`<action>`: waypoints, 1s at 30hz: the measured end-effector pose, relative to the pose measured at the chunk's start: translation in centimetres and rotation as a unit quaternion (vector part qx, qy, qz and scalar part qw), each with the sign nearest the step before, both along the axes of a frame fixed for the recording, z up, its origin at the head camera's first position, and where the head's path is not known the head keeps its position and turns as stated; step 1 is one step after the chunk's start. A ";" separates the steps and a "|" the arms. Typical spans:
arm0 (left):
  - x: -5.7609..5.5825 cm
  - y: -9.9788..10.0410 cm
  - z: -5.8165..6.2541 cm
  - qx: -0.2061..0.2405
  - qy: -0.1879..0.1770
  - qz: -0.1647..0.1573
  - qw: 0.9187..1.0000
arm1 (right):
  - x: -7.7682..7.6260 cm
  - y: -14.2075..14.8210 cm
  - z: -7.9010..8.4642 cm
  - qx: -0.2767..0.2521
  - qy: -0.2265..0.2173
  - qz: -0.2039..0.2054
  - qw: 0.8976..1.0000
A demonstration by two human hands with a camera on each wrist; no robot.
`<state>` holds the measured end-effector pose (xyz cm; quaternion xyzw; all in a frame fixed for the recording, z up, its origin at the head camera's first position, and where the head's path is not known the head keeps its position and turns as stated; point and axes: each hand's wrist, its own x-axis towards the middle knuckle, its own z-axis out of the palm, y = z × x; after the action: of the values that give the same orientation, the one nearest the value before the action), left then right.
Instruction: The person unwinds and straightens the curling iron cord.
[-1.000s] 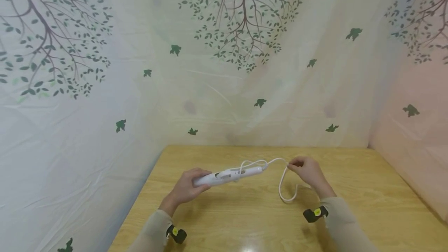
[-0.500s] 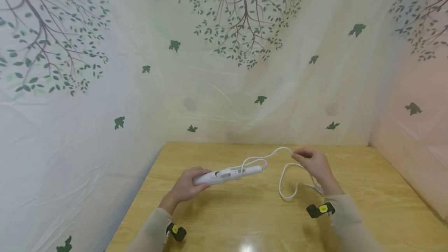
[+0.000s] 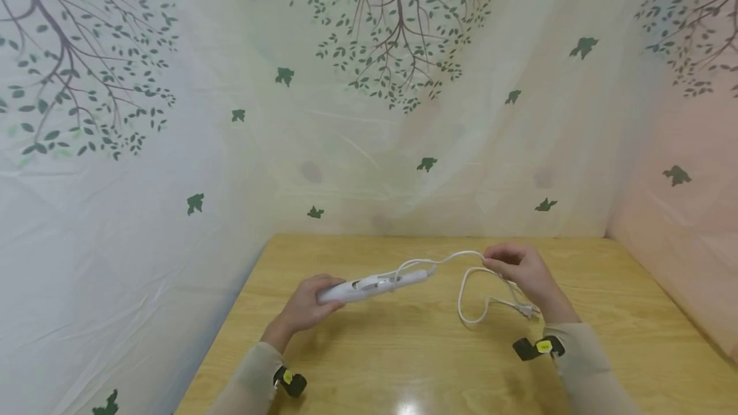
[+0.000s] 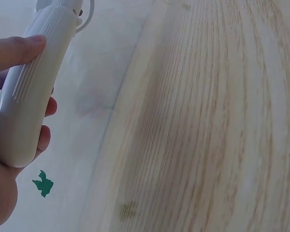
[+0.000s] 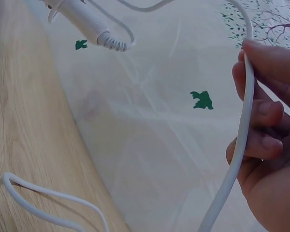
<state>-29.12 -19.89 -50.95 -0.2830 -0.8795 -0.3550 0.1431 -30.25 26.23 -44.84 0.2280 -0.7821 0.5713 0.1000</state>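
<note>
My left hand [image 3: 311, 303] grips a white hair straightener [image 3: 369, 286] by its rounded left end, above the table. In the left wrist view the thumb lies over the ribbed casing [image 4: 36, 63], with fingers curled underneath. At its other end, a coiled sleeve [image 5: 112, 42] leads into the white power cord [image 3: 461, 253], part of which loops over the straightener's body. My right hand [image 3: 521, 269] pinches this cord between thumb and fingertips, to the right of the straightener. Below that hand, the rest of the cord hangs in a loop down to the table, with its plug [image 3: 527, 310] near the wrist.
A wood-grain table [image 3: 403, 351] spans the space beneath both hands. Behind it and along both sides hangs a pale curtain [image 3: 369, 146] printed with trees and birds. A black wrist camera [image 3: 539, 348] sits on the right sleeve, and another camera [image 3: 291, 382] on the left.
My right hand has moved right and slightly up, drawing the pinched cord farther from the straightener. The plug has come into view by the right wrist. My left hand has hardly moved.
</note>
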 end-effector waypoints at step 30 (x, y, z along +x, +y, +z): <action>-0.1 0.0 0.7 0.024 0.018 0.059 0.998 | 0.8 -0.6 -1.2 -0.121 0.080 0.346 0.927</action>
<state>-29.17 -19.89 -50.23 -0.2339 -0.8831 -0.3615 0.1863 -29.45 25.62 -46.06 0.5154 -0.5688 0.6408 -0.0143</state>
